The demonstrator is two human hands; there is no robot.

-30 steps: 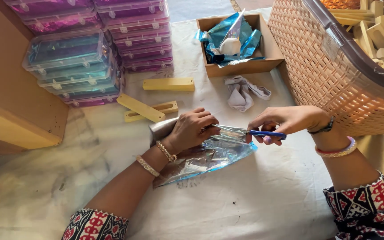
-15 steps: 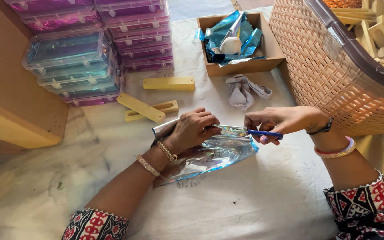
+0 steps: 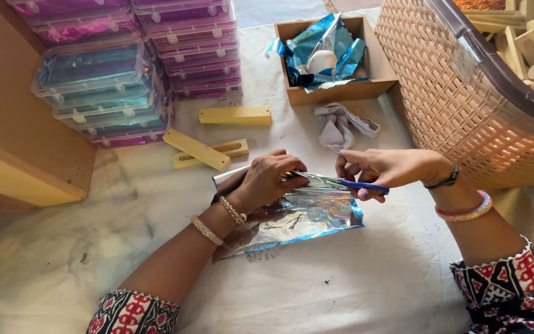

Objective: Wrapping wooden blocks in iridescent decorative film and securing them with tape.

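Observation:
A sheet of shiny iridescent foil (image 3: 304,218) lies on the white cloth-covered table in front of me. My left hand (image 3: 270,179) presses down on the foil's upper edge, over a foil-wrapped block whose end (image 3: 227,179) sticks out to the left. My right hand (image 3: 385,168) holds a thin blue-handled tool (image 3: 366,185), a pen or small knife, with its tip at the foil's top edge beside my left fingers.
Yellow wooden blocks (image 3: 196,149) lie beyond my left hand. Stacks of clear plastic boxes with coloured foil (image 3: 100,80) stand at the back left. A cardboard box with blue foil scraps (image 3: 375,62), a grey cloth (image 3: 341,124) and a woven basket (image 3: 465,105) are at the right.
Both hands have stayed on the foil. The blue tool has shifted slightly along the foil's top edge.

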